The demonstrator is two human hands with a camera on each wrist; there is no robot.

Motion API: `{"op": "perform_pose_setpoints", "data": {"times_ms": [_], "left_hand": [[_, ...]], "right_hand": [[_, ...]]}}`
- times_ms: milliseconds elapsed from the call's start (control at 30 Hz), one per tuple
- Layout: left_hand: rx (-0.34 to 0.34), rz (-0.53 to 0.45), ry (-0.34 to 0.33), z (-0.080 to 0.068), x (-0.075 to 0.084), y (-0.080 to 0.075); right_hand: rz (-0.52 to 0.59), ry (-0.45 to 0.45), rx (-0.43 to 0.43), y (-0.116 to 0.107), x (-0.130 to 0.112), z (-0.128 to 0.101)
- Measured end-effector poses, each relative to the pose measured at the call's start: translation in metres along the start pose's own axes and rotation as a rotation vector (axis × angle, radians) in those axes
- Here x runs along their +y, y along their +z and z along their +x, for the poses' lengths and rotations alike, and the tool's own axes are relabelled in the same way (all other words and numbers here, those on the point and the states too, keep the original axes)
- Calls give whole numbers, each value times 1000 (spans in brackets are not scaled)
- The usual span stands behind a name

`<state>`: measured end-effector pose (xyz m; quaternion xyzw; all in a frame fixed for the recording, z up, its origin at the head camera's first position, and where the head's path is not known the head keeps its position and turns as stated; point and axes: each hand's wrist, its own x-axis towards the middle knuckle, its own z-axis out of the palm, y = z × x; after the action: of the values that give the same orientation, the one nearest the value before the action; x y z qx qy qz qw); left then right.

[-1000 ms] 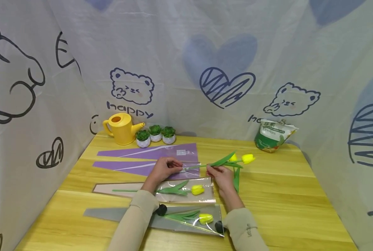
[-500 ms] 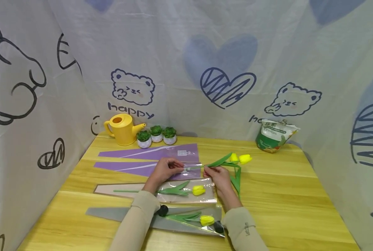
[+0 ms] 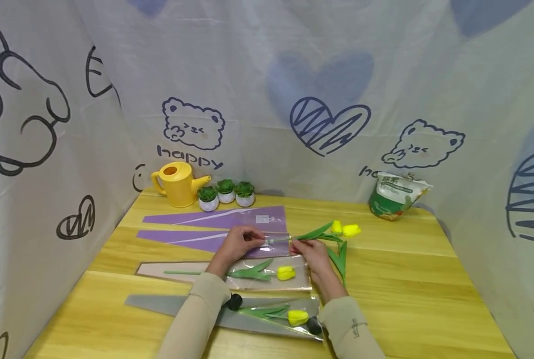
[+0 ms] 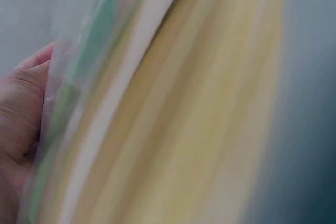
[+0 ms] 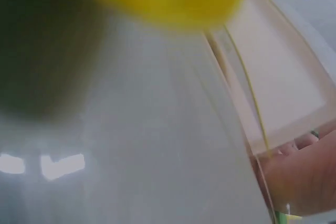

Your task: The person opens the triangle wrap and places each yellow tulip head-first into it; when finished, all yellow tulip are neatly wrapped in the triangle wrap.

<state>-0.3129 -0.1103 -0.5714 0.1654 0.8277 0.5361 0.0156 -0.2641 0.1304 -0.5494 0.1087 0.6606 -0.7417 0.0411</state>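
Note:
In the head view my left hand (image 3: 240,244) pinches the clear front part of the nearer purple flower sleeve (image 3: 177,239). My right hand (image 3: 315,257) pinches the stem of a yellow artificial tulip (image 3: 351,231), whose lower stem points left into the sleeve's clear part. Behind its leaves another tulip (image 3: 336,227) shows, partly hidden by the right hand. The left wrist view is blurred; clear film (image 4: 68,61) with green behind it stands beside the left hand (image 4: 21,114). At lower right in the right wrist view is the right hand (image 5: 302,179).
Nearer me lie a pinkish sleeve (image 3: 186,267) and a grey sleeve (image 3: 154,302), each with a tulip. Another purple sleeve (image 3: 213,218) lies behind. At the back stand a yellow watering can (image 3: 179,187), several potted succulents (image 3: 226,189) and a green-white bag (image 3: 394,197).
My right hand has moved slightly left with the tulip, and more of its stem lies over or inside the purple sleeve. The left hand stays nearly still.

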Motion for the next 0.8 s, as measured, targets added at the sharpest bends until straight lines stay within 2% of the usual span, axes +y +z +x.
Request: {"op": "perform_pose_setpoints", "data": {"times_ms": [133,333,800], "left_hand": [[24,8,24,1,-1,0],[18,11,-11,0,4,-2],[2,22,-16,0,4,1]], "right_hand": [[-95,6,2,-4,-2,-4],[-187,7,28,-6,-5,-9],[-174,21,17,-16,-9,-11]]}}
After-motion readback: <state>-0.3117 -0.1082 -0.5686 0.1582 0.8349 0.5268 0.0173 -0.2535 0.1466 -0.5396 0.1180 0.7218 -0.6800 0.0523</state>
